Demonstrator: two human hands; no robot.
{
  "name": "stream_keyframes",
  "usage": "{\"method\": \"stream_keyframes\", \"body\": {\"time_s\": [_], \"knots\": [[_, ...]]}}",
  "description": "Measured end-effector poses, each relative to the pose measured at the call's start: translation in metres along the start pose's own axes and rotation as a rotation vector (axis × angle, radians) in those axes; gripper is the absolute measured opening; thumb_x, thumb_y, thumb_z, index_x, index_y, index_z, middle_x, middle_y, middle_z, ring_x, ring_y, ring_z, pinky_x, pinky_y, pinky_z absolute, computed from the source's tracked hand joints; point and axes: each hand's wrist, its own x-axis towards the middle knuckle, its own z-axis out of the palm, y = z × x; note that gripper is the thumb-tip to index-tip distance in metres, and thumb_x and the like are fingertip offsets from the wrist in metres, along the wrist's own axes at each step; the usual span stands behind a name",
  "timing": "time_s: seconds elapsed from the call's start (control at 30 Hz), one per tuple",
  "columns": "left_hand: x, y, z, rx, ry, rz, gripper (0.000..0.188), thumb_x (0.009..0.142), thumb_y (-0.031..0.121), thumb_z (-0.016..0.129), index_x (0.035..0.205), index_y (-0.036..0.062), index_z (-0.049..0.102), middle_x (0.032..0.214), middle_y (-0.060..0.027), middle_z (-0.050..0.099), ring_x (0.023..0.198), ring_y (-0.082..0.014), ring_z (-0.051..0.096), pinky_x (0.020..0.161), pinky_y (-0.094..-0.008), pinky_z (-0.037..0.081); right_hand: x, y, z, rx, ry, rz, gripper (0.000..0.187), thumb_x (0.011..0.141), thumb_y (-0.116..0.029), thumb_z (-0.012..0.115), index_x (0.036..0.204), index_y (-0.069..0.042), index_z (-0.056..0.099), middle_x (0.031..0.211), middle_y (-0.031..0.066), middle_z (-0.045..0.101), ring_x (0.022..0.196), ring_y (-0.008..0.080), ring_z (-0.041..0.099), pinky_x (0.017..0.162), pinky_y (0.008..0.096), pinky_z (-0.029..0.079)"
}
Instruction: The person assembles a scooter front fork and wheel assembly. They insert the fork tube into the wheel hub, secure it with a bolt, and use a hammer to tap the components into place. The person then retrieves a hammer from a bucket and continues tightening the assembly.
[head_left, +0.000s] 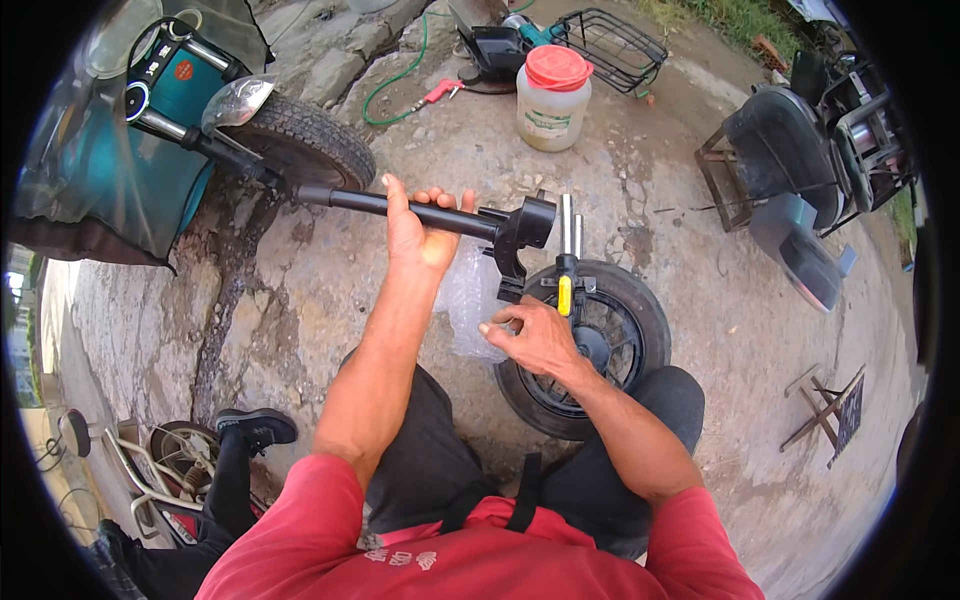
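My left hand (428, 232) is wrapped round the stem of a black motorcycle fork clamp (527, 228), which lies level across my palm with its bracket end to the right. Fingers curled, my right hand (540, 338) is just below the bracket's lower end; what it pinches, if anything, is hidden. Clear bubble wrap (468, 300) lies beneath, between my hands. Close behind my right hand, a spoked black wheel (648, 315) lies flat, with a fork leg (567, 250) of silver tubes and a yellow label resting over it.
A white jar with a red lid (550, 100) stands ahead, near a pink air gun (440, 92) on a green hose. A teal three-wheeler (100, 130) is at far left, a padded seat (780, 140) and folding stool (835, 410) at right. Another person's shoe (258, 428) is at lower left.
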Motion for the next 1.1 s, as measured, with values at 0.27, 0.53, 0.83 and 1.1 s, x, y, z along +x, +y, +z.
{"method": "stream_keyframes", "body": {"time_s": [0.27, 0.53, 0.83, 1.1], "knots": [[-0.014, -0.020, 0.001, 0.155, -0.054, -0.082, 0.057, 0.093, 0.062, 0.062, 0.072, 0.0120, 0.047, 0.070, -0.0045, 0.052, 0.064, -0.0200, 0.054, 0.093, -0.0533, 0.054, 0.011, 0.020, -0.002, 0.251, 0.260, -0.074, 0.051, 0.082, -0.034, 0.082, 0.114, 0.003, 0.066, 0.094, 0.0106, 0.071, 0.083, 0.0184, 0.068, 0.075, 0.0341, 0.054], [-0.041, -0.048, -0.003, 0.483, -0.286, -0.173, 0.044, 0.096, 0.054, 0.065, 0.093, 0.0106, 0.057, 0.092, -0.0085, 0.061, 0.089, -0.0244, 0.062, 0.096, -0.0530, 0.050, 0.010, 0.017, 0.023, 1.314, 0.363, 0.042, 0.015, 0.090, -0.016, 0.073, 0.087, -0.004, 0.063, 0.069, 0.0005, 0.056, 0.059, 0.0129, 0.054, 0.057, 0.0317, 0.047], [-0.068, -0.083, -0.029, 1.230, -0.696, -0.277, 0.066, 0.092, 0.047, 0.072, 0.134, 0.0002, 0.052, 0.110, -0.0065, 0.060, 0.097, -0.0160, 0.059, 0.085, -0.0331, 0.049, 0.002, 0.032, -0.012, 1.317, 0.417, -0.037, 0.012, 0.090, -0.014, 0.074, 0.090, -0.009, 0.063, 0.075, -0.0023, 0.057, 0.064, 0.0085, 0.052, 0.060, 0.0257, 0.044], [-0.062, -0.082, -0.039, 0.973, -0.690, -0.263, 0.038, 0.096, 0.026, 0.070, 0.124, 0.0011, 0.063, 0.111, -0.0069, 0.069, 0.102, -0.0162, 0.065, 0.094, -0.0359, 0.053, -0.016, 0.041, 0.000, 0.945, 0.154, 0.042, 0.028, 0.085, -0.010, 0.073, 0.109, 0.000, 0.064, 0.094, 0.0037, 0.066, 0.086, 0.0124, 0.063, 0.075, 0.0293, 0.051]]}}
